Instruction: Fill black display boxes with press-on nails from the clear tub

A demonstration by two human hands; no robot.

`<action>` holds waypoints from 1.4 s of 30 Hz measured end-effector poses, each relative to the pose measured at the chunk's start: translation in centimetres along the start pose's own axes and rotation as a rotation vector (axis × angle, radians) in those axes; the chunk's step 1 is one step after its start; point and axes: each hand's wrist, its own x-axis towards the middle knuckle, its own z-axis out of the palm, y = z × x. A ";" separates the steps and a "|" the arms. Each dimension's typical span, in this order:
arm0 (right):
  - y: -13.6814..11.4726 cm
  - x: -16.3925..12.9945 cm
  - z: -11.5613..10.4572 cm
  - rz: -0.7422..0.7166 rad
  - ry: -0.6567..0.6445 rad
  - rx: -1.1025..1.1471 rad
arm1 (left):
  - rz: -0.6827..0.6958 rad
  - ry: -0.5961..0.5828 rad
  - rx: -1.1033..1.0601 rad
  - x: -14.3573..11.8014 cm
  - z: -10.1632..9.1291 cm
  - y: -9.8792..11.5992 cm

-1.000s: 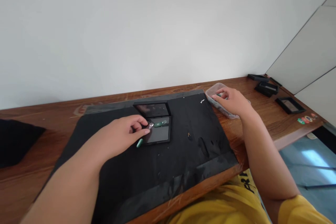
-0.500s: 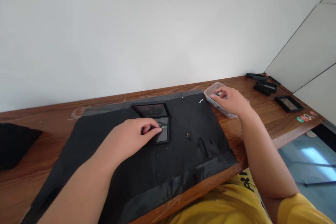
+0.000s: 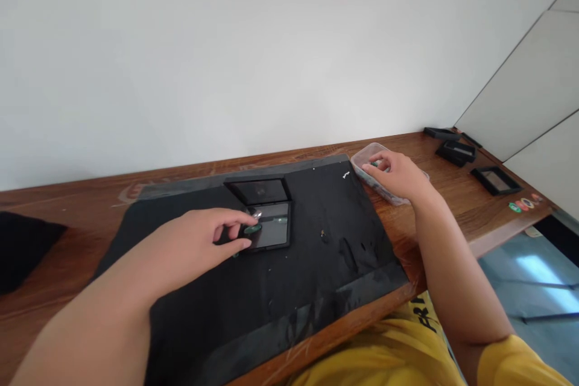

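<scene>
A small hinged black case (image 3: 289, 226) lies with its lid (image 3: 260, 191) raised and a pale grey inner surface showing. Inside it are a pale green piece (image 3: 280, 219), a shiny clear bit and a dark green oval stone (image 3: 253, 229). My left hand (image 3: 224, 232) is over the case's left side, thumb and index finger apart, close beside the oval stone. My right hand (image 3: 392, 173) is over the clear plastic tub (image 3: 371, 151), fingers curled round a small green stone (image 3: 375, 163) that is mostly hidden.
A black mat (image 3: 312, 277) covers the wooden table (image 3: 420, 175). Several black frames or boxes (image 3: 496, 180) and some small coloured discs (image 3: 525, 203) lie at the right. Black cloth (image 3: 27, 247) sits at the left; a white wall stands behind.
My left hand has drawn back to the left and its pinch has opened, uncovering the green pieces in the case. My right hand has stayed at the tub.
</scene>
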 end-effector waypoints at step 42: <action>-0.5 -0.4 -0.1 0.017 0.003 -0.063 | 0.007 -0.006 0.109 -0.7 1.2 2.6</action>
